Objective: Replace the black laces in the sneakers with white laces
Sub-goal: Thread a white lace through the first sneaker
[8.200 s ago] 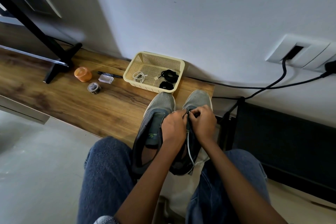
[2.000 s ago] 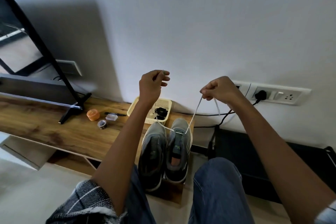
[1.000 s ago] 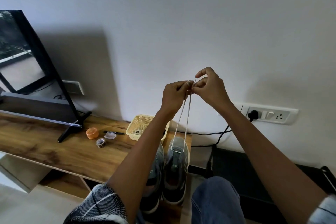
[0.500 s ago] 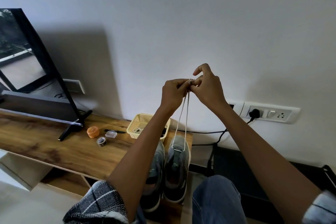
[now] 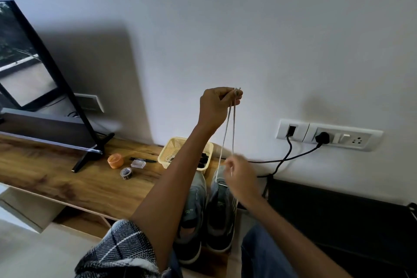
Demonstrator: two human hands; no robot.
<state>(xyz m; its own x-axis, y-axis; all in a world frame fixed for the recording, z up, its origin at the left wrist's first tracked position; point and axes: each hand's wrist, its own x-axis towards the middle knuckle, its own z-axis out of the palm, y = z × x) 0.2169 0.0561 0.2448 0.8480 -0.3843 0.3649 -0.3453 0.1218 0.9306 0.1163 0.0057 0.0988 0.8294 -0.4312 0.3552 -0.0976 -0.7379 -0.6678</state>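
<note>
Two grey sneakers stand side by side at the right end of the wooden shelf, the left one (image 5: pixel 194 207) partly behind my forearm, the right one (image 5: pixel 222 212) beside it. A white lace (image 5: pixel 227 128) runs up from the right sneaker's toe-end eyelets in two strands. My left hand (image 5: pixel 215 106) is raised and pinches both lace tips together. My right hand (image 5: pixel 240 176) is lower, just above the right sneaker, blurred, with its fingers at one strand. Black laces (image 5: pixel 204 160) lie in the cream basket (image 5: pixel 171 145).
On the wooden shelf (image 5: pixel 67 178) sit an orange tub (image 5: pixel 115 160), a tape roll (image 5: pixel 126 173), a clear box (image 5: pixel 138 163) and a black pen (image 5: pixel 144 159). A TV (image 5: pixel 24 70) stands at left. Cables (image 5: pixel 288 158) hang from the wall sockets (image 5: pixel 329 137).
My right hand has let go of the lace tips and dropped down toward the right sneaker. My left hand stays raised and now holds both tips alone.
</note>
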